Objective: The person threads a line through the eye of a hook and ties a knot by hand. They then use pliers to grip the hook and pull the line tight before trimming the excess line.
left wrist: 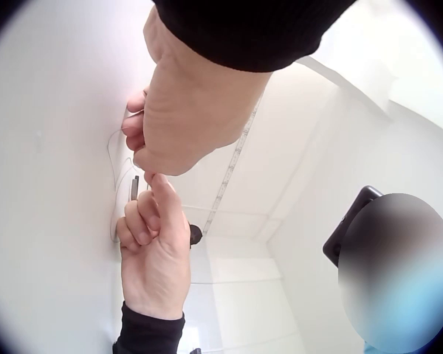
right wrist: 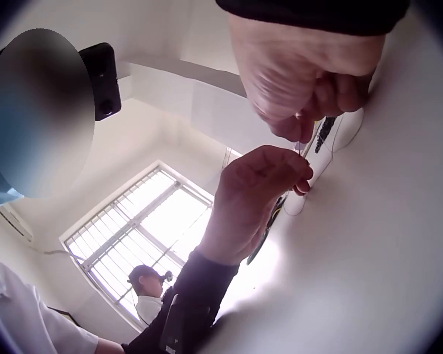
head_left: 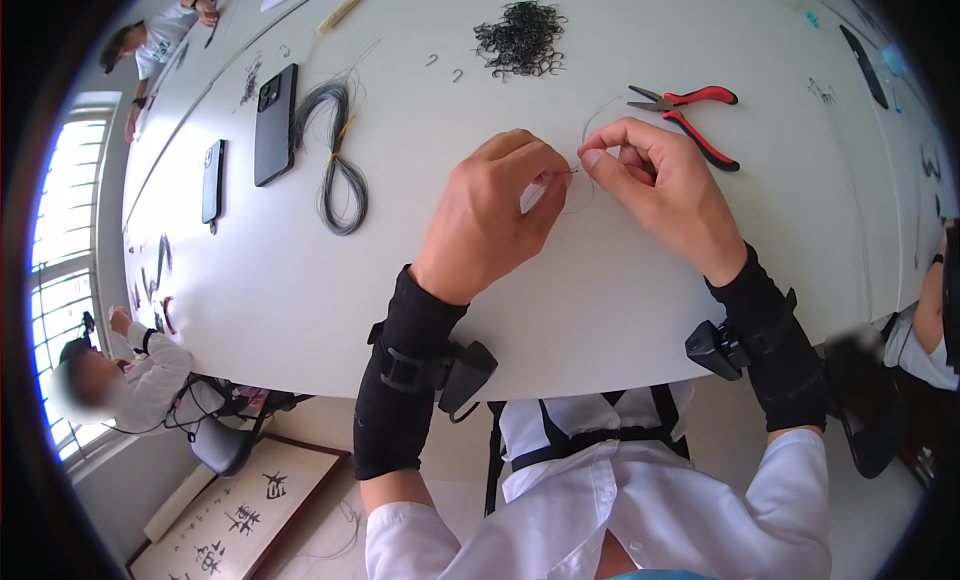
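Observation:
My left hand (head_left: pixel 485 215) pinches a small dark fish hook (head_left: pixel 573 170) between thumb and forefinger, and most of the hook is hidden by the fingertips. Close beside it, my right hand (head_left: pixel 665 185) pinches a thin clear fishing line (head_left: pixel 590 115) with thumb and forefinger, its other fingers curled in. The line arcs up above the right fingers and loops below both hands. In the left wrist view the fingertips of my right hand (left wrist: pixel 156 258) almost meet those of my left. The right wrist view shows my left hand (right wrist: pixel 251 199) beneath my right.
Red-handled pliers (head_left: pixel 704 95) lie open beyond my right hand. A pile of dark hooks (head_left: pixel 520 42) sits farther back, with two loose hooks near it. To the left are a tied bundle of line (head_left: pixel 334 158) and two phones (head_left: pixel 275 130). Other people sit around the table.

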The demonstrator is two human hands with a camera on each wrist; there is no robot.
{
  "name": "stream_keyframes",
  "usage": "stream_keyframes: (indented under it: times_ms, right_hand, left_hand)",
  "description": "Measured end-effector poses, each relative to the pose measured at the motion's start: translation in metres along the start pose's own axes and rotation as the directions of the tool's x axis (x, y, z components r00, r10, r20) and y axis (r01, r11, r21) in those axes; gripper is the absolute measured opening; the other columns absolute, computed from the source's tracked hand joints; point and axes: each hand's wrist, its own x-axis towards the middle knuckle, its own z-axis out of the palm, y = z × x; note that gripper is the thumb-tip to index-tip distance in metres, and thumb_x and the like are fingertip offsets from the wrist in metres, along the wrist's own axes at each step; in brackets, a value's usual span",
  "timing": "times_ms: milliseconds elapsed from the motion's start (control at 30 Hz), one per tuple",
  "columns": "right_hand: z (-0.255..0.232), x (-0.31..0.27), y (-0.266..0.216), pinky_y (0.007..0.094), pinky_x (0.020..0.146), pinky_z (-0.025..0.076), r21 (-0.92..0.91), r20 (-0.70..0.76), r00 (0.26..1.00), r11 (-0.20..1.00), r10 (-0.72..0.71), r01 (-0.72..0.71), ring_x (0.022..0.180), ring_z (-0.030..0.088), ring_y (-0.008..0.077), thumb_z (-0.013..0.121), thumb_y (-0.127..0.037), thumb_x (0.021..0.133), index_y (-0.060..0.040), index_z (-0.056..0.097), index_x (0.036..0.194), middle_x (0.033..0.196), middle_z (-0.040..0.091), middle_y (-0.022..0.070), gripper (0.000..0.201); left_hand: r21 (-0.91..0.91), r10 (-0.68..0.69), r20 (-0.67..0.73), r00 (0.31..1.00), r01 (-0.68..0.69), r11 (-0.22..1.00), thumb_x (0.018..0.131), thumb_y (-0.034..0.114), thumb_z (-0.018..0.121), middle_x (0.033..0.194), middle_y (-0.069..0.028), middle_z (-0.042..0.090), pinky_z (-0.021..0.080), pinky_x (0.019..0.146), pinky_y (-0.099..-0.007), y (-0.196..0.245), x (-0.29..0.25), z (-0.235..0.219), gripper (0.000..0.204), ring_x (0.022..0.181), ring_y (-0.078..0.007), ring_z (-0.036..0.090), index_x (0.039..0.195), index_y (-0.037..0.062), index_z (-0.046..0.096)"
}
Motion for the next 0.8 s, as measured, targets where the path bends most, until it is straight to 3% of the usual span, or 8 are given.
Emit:
stream_keyframes:
  times_ms: [133,300,433,633,800]
  right_hand:
    - [-0.003,-0.002,-0.010,0.0233,0.053,0.026,-0.001,0.055,0.996,0.998,0.069,-0.069,0.057,0.029,0.0024,0.067,-0.014,0.098,-0.0013,0.067,0.099,0.062,0.034,-0.0089,0.013]
    - [0.000,-0.002,-0.010,0.0276,0.049,0.030,-0.005,0.014,0.998,0.998,0.069,-0.069,0.053,0.035,0.0058,0.070,-0.017,0.093,-0.0004,0.068,0.096,0.056,0.038,-0.0024,0.017]
    - [0.000,-0.001,-0.011,0.0270,0.050,0.033,-0.026,0.031,0.997,0.997,0.067,-0.066,0.054,0.036,0.0062,0.070,-0.016,0.094,0.0001,0.068,0.098,0.057,0.040,-0.0019,0.017]
    - [-0.001,0.002,-0.018,0.0274,0.050,0.032,-0.080,0.038,0.995,0.993,0.091,-0.088,0.053,0.035,0.0065,0.070,-0.016,0.096,0.0005,0.068,0.099,0.057,0.038,-0.0020,0.017]
    - [0.003,0.001,-0.008,0.0286,0.049,0.030,-0.027,0.018,0.997,0.997,0.076,-0.076,0.052,0.034,0.0066,0.069,-0.016,0.096,0.0013,0.067,0.097,0.056,0.039,-0.0018,0.017]
  left_hand:
    - [-0.009,-0.029,0.018,0.999,0.029,1.000,0.083,-0.004,0.071,0.086,-0.0103,0.068,0.054,0.063,-0.0317,0.003,-0.001,-0.002,0.011,0.078,-0.0220,0.069,0.092,0.0001,0.070]
    - [-0.035,0.006,-0.009,1.000,-0.006,0.999,0.083,-0.005,0.071,0.086,-0.0120,0.067,0.054,0.069,-0.0338,0.001,0.000,-0.001,0.010,0.077,-0.0250,0.067,0.091,-0.0013,0.067]
    - [-0.092,-0.001,-0.061,0.998,-0.004,0.996,0.080,-0.006,0.071,0.083,-0.0123,0.064,0.051,0.066,-0.0350,-0.002,0.001,0.001,0.011,0.074,-0.0271,0.063,0.087,-0.0018,0.064]
    - [-0.103,-0.023,-0.028,0.999,0.020,0.994,0.080,-0.007,0.070,0.081,-0.0122,0.063,0.051,0.067,-0.0350,-0.004,0.001,-0.001,0.011,0.074,-0.0274,0.062,0.087,-0.0018,0.063]
    - [-0.106,0.013,-0.035,0.999,-0.017,0.994,0.080,-0.006,0.071,0.081,-0.0113,0.063,0.051,0.067,-0.0350,-0.003,0.002,0.000,0.011,0.074,-0.0271,0.062,0.087,-0.0015,0.064]
